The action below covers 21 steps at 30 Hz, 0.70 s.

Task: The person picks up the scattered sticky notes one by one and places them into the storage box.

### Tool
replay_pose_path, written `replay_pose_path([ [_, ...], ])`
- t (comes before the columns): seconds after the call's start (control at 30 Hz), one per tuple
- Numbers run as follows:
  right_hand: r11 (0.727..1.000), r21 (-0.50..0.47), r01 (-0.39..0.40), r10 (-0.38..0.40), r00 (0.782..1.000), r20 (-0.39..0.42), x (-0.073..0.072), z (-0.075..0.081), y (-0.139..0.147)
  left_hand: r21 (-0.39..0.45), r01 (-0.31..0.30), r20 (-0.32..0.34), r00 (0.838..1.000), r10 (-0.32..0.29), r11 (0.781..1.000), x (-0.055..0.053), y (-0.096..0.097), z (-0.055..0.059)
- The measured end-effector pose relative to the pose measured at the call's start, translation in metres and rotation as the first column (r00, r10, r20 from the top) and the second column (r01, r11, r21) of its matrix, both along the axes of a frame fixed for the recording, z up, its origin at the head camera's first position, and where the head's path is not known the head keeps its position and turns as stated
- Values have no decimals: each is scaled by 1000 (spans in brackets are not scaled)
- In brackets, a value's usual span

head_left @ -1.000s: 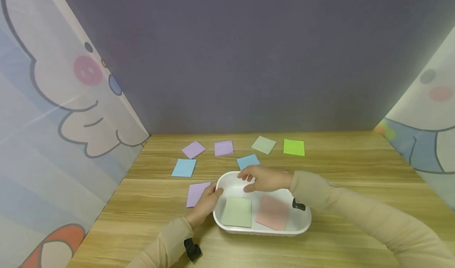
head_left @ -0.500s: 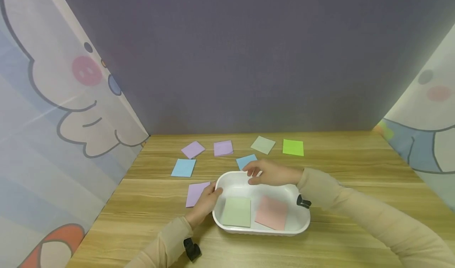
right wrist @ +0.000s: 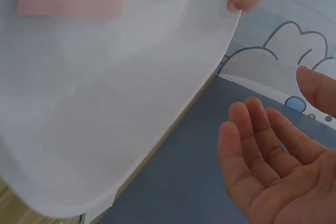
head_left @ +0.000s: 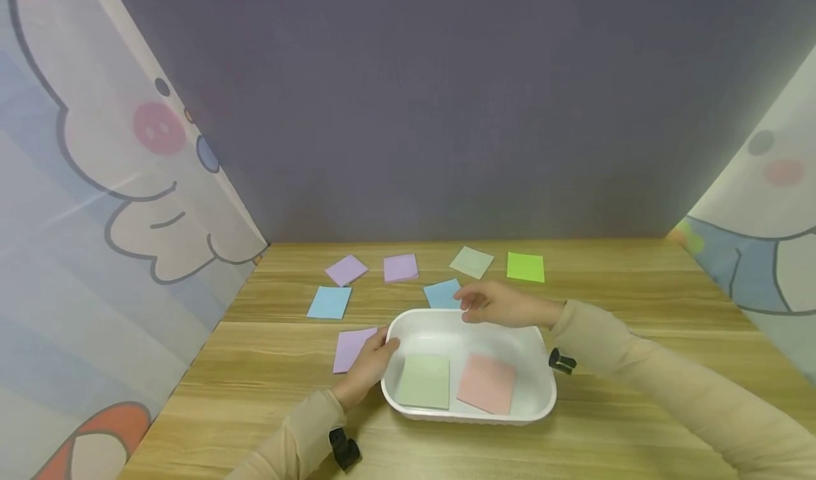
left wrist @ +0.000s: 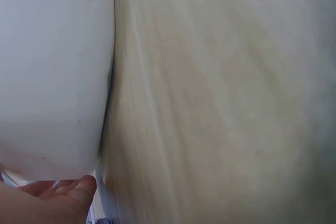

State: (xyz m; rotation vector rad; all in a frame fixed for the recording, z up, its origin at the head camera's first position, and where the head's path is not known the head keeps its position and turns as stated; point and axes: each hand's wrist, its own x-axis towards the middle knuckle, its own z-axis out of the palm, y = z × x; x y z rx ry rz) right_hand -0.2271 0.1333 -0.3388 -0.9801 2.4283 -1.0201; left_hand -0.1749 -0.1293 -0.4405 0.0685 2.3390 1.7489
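The right hand point(head_left: 500, 304) now hovers farther out, at the tray's point(head_left: 421, 335) far rim near a blue note point(head_left: 441, 294), fingers parted and empty, so that note lies ungrasped on the table point(head_left: 605, 275) while the left hand point(head_left: 370, 364) grips the tray, green note point(head_left: 426, 381) and pink note point(head_left: 487, 384) inside.

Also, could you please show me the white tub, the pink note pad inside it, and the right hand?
White tub point(head_left: 454, 337), head view: bare inside, toward the far side.
Pink note pad point(head_left: 486, 384), head view: middle of its top face.
Right hand point(head_left: 505, 304), head view: back of the hand.
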Motion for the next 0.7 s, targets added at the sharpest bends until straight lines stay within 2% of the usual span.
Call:
replay_pose_path([
  [0.17,999,-12,43,-43,999,-16,-4,-1,11,16,5,5,1000,-5,1000,-1,0,0],
  [0.47,996,-42,78,-82,992,-99,-15,-5,30,24,10,0,1000,-10,1000,-1,-1,-1],
  [0.7,995,-40,94,-98,989,-106,-22,-9,39,19,6,-2,1000,-5,1000,0,0,1],
])
